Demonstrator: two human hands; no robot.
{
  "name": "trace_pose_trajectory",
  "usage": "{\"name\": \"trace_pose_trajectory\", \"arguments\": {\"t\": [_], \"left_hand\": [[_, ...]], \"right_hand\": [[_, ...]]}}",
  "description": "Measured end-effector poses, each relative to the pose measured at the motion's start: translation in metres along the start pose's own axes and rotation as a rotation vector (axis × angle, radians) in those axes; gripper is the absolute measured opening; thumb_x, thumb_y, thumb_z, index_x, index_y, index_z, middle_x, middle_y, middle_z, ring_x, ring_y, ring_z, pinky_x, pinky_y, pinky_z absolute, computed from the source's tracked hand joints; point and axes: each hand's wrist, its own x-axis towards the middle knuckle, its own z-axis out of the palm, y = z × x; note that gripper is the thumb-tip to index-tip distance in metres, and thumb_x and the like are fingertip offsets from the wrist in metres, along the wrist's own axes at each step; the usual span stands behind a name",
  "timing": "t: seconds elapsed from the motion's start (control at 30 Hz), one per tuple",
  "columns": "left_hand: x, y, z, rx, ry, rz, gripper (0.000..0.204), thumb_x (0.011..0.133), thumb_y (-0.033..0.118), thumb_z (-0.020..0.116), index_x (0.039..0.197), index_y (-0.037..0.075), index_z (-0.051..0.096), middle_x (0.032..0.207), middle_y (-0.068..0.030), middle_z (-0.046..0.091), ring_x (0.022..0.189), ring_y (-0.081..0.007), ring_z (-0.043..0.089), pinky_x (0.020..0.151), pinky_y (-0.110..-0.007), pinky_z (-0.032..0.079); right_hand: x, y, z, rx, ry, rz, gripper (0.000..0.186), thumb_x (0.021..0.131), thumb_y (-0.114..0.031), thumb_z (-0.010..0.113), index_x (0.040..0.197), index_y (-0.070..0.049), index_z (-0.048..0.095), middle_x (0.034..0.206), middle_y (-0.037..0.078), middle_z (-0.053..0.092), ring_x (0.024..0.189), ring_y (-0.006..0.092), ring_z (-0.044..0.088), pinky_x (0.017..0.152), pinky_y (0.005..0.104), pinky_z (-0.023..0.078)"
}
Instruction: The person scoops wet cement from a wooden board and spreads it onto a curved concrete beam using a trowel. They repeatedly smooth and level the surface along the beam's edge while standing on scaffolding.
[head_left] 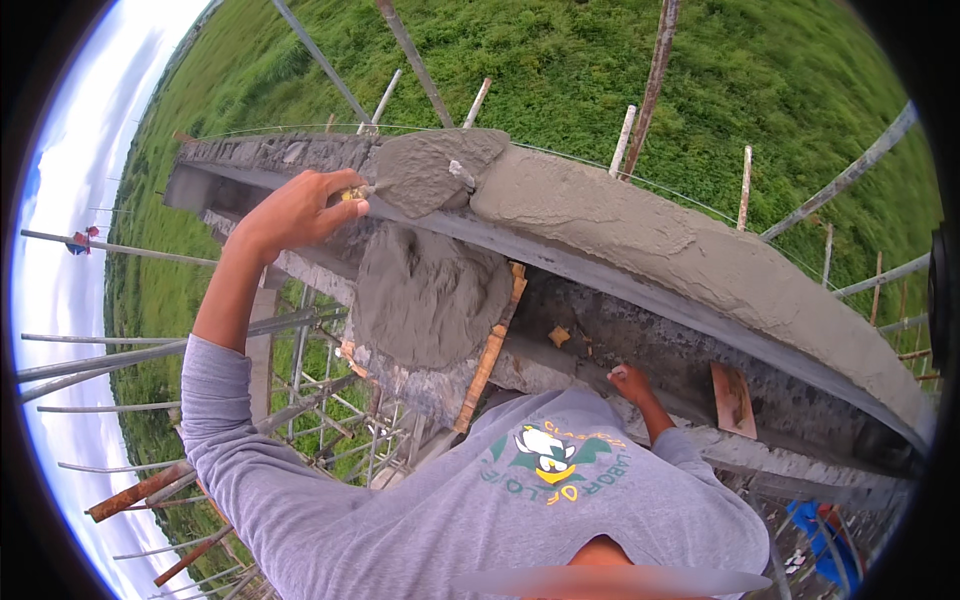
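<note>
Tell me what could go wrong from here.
The mortar heap spreads close to the edge of its board, so some might slide off. The long mortar layer looks soft and could slump over its far edge. The left hand, gripping a tool handle, is bare near mortar, which might irritate skin.

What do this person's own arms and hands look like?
The left sleeve and right sleeve are plain grey cloth, ending partway along the forearm. Both the left hand and the right hand are bare, without gloves. No cables show.
</note>
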Motion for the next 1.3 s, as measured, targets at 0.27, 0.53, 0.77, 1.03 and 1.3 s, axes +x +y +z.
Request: {"name": "trace_pose_trajectory", "arguments": {"t": [0.27,0.53,0.77,1.03,1.3], "left_hand": [[0.006,0.005,-0.003,-0.175,-0.162,-0.177,0.057,0.100,0.049,0.062,0.127,-0.002,0.065,0.099,-0.0251,0.071,0.095,-0.0359,0.069,0.086,-0.045,0.051],[0.014,-0.010,0.001,-0.031,-0.024,0.032,0.059,0.100,0.051,0.062,0.127,-0.002,0.066,0.098,-0.0242,0.071,0.091,-0.0352,0.068,0.085,-0.046,0.052],[-0.010,-0.006,0.020,-0.227,0.008,-0.051,0.051,0.103,0.042,0.061,0.119,-0.006,0.064,0.087,-0.0175,0.068,0.060,-0.0222,0.062,0.061,-0.038,0.052],[-0.019,0.002,0.047,-0.409,0.050,-0.145,0.037,0.105,0.034,0.060,0.115,-0.001,0.064,0.060,-0.0011,0.049,0.051,-0.0101,0.052,0.048,-0.029,0.043],[-0.034,-0.024,0.053,-0.465,0.112,-0.273,0.031,0.107,0.031,0.056,0.106,0.001,0.064,0.062,0.0017,0.049,0.049,-0.0076,0.049,0.045,-0.028,0.040]], "right_hand": [[0.000,0.001,0.004,-0.028,-0.030,0.058,0.045,0.092,-0.048,0.071,0.115,-0.009,0.072,0.106,0.015,0.077,0.100,0.0325,0.073,0.088,0.0435,0.056],[0.009,-0.009,-0.002,-0.017,-0.019,0.029,0.045,0.093,-0.049,0.070,0.117,-0.010,0.071,0.108,0.014,0.077,0.100,0.0302,0.073,0.088,0.0414,0.055],[0.006,-0.009,-0.007,-0.008,-0.005,0.079,0.044,0.092,-0.049,0.070,0.115,-0.011,0.072,0.107,0.014,0.077,0.100,0.0306,0.073,0.089,0.0412,0.055],[0.000,0.004,-0.007,-0.014,-0.006,0.027,0.044,0.092,-0.048,0.071,0.114,-0.010,0.072,0.105,0.013,0.077,0.099,0.0309,0.074,0.088,0.0414,0.056],[0.005,-0.001,-0.017,-0.031,0.021,0.015,0.045,0.092,-0.049,0.071,0.115,-0.010,0.072,0.104,0.014,0.077,0.099,0.0312,0.074,0.087,0.0411,0.056]]}}
